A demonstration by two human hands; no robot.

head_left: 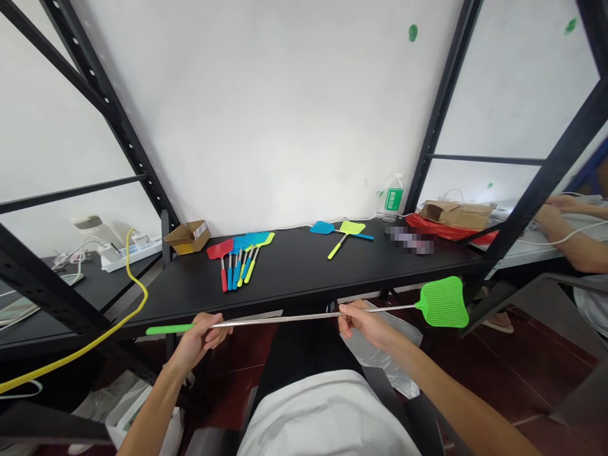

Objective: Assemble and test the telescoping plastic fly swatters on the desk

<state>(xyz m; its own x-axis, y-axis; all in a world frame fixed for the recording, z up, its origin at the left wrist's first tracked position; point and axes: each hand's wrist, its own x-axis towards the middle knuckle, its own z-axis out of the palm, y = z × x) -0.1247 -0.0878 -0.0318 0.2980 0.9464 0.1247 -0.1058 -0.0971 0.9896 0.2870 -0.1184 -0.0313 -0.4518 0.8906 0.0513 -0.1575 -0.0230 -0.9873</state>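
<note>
A green fly swatter (444, 303) with a long metal rod is stretched out level in front of my lap, its paddle to the right and its green handle to the left. My left hand (205, 334) is closed around the rod just beside the handle. Farther along, my right hand (361, 322) pinches the rod short of the paddle. Beyond them on the black shelf (294, 266), several short swatters in red (221, 250), blue and yellow lie fanned out side by side. To their right, a blue swatter (323, 227) and a yellow swatter (351, 228) cross each other.
An open cardboard box (189, 238) sits at the shelf's left end. A water bottle (393, 199) stands by the wall, near a brown carton (456, 214) on red plastic. A yellow cable (137, 307) hangs at left. Another person's arm (565, 231) shows at right.
</note>
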